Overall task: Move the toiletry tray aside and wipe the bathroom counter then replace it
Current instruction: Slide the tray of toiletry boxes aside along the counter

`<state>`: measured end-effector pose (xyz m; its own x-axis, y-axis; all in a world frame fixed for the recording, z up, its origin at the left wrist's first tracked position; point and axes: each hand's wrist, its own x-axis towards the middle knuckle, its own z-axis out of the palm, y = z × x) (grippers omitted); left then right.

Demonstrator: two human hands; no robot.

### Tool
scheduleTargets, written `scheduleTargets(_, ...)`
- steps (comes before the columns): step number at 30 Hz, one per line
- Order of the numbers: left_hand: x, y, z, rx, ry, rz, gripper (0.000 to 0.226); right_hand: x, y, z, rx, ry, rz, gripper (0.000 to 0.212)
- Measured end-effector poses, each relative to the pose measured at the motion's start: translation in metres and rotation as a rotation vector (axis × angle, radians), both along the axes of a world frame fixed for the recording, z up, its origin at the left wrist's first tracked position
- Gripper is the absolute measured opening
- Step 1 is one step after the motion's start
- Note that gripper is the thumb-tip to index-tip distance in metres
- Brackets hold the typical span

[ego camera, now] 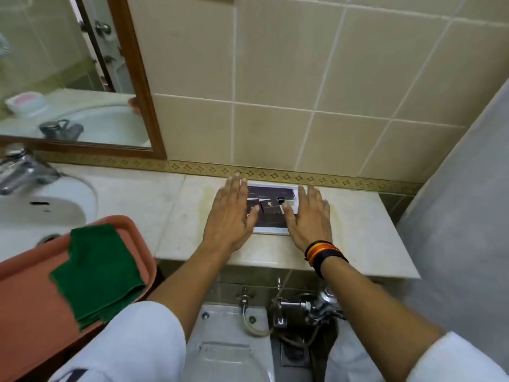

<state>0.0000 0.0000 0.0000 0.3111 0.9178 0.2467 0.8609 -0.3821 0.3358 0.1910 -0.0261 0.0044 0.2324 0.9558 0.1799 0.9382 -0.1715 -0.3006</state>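
Note:
A small white toiletry tray point(271, 230) with several dark boxes point(271, 205) sits on the pale marble counter point(366, 230), close to the tiled back wall. My left hand point(230, 216) lies flat over the tray's left side, fingers stretched out. My right hand point(309, 216) lies flat over its right side, a striped band on the wrist. Both hands flank the tray with fingers apart; neither visibly grips it. A folded green cloth point(99, 271) rests on a salmon plastic tray point(30, 307) at the lower left.
A white sink point(41, 205) with a chrome tap point(20, 168) is at the left, under a wood-framed mirror point(137, 78). Below the counter are a toilet point(231, 351) and chrome valves point(303, 307). A grey wall point(465, 216) closes the right side.

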Motion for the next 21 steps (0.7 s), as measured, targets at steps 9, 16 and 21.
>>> scheduleTargets(9, 0.037, 0.024, -0.028, -0.411, -0.536, 0.416, 0.055, 0.057, 0.039, -0.017, -0.208, 0.150, -0.344, 0.025)
scheduleTargets(16, 0.049, 0.044, -0.029, -0.477, -0.456, 0.750, 0.061, 0.080, 0.054, -0.027, -0.177, 0.404, -0.493, 0.018)
scheduleTargets(21, 0.059, 0.052, -0.010, -0.441, -0.468, 0.812, 0.063, 0.103, 0.031, -0.018, -0.111, 0.797, -0.532, 0.019)
